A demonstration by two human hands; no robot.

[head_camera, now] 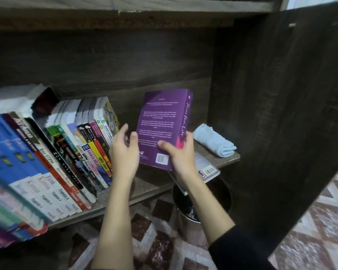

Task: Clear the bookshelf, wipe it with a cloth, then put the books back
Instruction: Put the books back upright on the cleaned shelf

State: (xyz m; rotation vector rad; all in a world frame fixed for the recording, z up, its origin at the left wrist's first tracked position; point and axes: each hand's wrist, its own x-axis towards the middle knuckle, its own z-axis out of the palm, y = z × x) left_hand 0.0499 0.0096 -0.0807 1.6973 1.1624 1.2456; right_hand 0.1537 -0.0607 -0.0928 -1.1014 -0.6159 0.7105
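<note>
Purple book (162,121) was gripped upright by the right hand (180,152) just right of the book row (82,149); the left hand (123,152), fingers relaxed, was noted between them

Leftmost books (8,207) are blurred and cut off.

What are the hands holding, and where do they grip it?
The right hand grips the purple book by its lower end, near the spine. The left hand is open beside it, gripping nothing.
</note>
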